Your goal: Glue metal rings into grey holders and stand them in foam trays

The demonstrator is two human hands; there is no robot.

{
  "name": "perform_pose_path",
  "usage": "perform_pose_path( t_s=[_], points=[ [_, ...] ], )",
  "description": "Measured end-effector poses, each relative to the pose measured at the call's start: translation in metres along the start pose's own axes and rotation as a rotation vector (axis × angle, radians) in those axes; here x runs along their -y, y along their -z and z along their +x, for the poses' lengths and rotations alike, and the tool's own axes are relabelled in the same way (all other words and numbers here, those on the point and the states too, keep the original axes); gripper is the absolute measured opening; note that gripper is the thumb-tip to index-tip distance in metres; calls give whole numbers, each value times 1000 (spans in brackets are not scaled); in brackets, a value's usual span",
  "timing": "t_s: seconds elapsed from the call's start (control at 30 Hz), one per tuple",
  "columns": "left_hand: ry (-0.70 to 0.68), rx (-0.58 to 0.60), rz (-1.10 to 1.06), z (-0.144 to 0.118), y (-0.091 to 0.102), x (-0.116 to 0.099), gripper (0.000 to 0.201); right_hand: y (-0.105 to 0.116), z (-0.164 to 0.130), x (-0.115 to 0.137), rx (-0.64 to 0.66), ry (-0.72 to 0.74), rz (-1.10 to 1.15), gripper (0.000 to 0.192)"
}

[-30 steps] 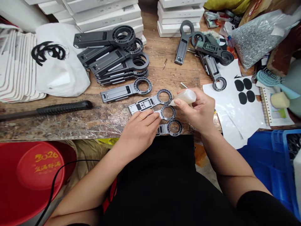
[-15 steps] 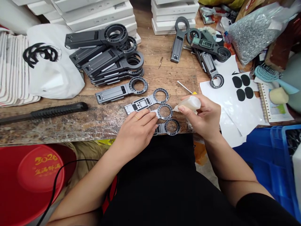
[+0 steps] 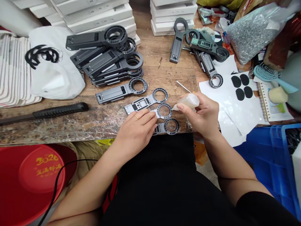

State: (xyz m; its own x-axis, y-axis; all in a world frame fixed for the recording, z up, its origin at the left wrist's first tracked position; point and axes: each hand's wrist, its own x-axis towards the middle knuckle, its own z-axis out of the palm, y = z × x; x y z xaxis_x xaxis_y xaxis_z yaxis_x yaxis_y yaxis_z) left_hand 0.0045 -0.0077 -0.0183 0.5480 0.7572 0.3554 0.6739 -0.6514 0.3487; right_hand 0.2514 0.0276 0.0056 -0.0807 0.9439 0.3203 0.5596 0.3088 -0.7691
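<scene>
Tabletop (image 3: 162, 75): front edge passes beneath left hand (image 3: 136, 131); bare wood ahead of both hands. Left fingers together over middle bracket (image 3: 155, 112); pinch or rest, cannot tell. Right hand (image 3: 205, 114) pinches translucent bottle (image 3: 189, 102), nozzle beside ring. Bracket grey, open ribbed ring beyond left fingertips.

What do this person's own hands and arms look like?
The left hand wears a thin gold-coloured ring on one finger; the right hand shows none. Neither wears a glove, and both forearms are uncovered. The right arm has a short black sleeve; no left sleeve can be made out.
</scene>
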Motion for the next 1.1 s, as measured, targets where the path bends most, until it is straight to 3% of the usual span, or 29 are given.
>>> perform_pose_path(
  t_s=[0.3, 0.57, 0.93, 1.1],
  points=[
    [-9, -2, -2, 0, -1, 2, 23, -14, 17, -9, 0, 40, 18, 28],
    [-4, 14, -4, 1, 1, 1, 22, -30, 25, 1, 33, 47, 17, 34],
    [16, 23, -20, -1, 1, 0, 23, -11, 16, -7, -1, -1, 22, 31],
    [41, -31, -93, 9, 4, 7, 24, -18, 26, -17, -74, -96, 261, 37]
  ],
)
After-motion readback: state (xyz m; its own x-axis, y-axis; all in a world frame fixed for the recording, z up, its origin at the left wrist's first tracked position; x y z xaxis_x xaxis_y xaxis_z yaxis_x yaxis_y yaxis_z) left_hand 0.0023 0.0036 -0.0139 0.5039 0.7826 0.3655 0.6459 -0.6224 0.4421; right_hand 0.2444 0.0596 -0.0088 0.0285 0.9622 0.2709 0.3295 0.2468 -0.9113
